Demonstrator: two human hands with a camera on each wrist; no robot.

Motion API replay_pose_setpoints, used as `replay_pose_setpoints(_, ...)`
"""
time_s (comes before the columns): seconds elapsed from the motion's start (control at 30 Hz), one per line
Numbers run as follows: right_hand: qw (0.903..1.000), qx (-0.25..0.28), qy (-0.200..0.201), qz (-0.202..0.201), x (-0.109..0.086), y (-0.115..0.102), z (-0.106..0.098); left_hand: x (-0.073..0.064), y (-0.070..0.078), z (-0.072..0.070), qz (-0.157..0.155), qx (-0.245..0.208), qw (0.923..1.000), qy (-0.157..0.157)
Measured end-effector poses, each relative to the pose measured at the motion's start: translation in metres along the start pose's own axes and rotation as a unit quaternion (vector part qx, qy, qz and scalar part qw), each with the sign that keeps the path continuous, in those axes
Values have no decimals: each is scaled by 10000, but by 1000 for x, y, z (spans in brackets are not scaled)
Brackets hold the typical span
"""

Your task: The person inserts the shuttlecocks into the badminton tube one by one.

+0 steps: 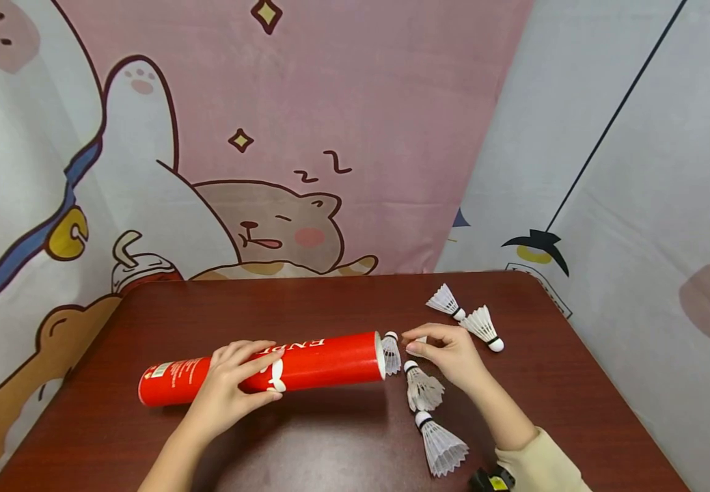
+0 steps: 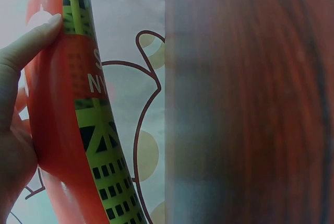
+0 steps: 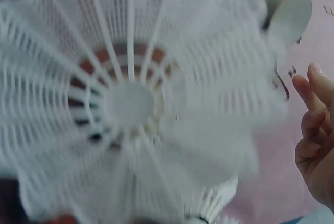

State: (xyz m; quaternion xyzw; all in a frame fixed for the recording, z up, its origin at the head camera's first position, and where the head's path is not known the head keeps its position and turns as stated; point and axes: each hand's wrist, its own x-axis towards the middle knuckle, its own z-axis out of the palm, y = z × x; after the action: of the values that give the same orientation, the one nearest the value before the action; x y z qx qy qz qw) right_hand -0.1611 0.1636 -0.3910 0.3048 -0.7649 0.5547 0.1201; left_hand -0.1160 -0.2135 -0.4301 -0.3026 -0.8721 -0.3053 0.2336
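Note:
My left hand (image 1: 231, 376) grips a long red shuttlecock tube (image 1: 336, 361) around its middle. The tube lies sideways, its mouth at the right end raised off the table; the left wrist view shows its green patterned band. Right by the mouth is a shuttlecock (image 1: 391, 354), partly hidden by the rim. My right hand (image 1: 449, 355) hovers just right of it, thumb and fingers apart. A small white patch shows between them in the head view; what it is I cannot tell. The right wrist view shows these fingers (image 3: 313, 125) holding nothing, with a blurred shuttlecock (image 3: 130, 104) filling the foreground.
Two shuttlecocks lie in front of my right hand, a feathered one (image 1: 425, 388) and a netted one (image 1: 442, 445). Another pair, a netted one (image 1: 445, 301) and a feathered one (image 1: 481, 328), lies behind it. The brown table (image 1: 256, 307) meets a cartoon-printed cloth at the back.

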Motion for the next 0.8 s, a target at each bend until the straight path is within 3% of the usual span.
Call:
replay_pose_setpoints(0.27,9996,-280,-25,10,2,24,-21,0,0,0,60,8,10000,61)
replay_pose_setpoints(0.47,9974,-615,-201,331,4,41,-30,0,0,0,43,-9,10000,55)
replay_pose_setpoints(0.7,9954,-693,-408,520,1,88,-36,0,0,0,82,17,9999,95)
replay_pose_setpoints(0.8,9949,-628,-559,552,1,97,-38,0,0,0,96,34,9999,103)
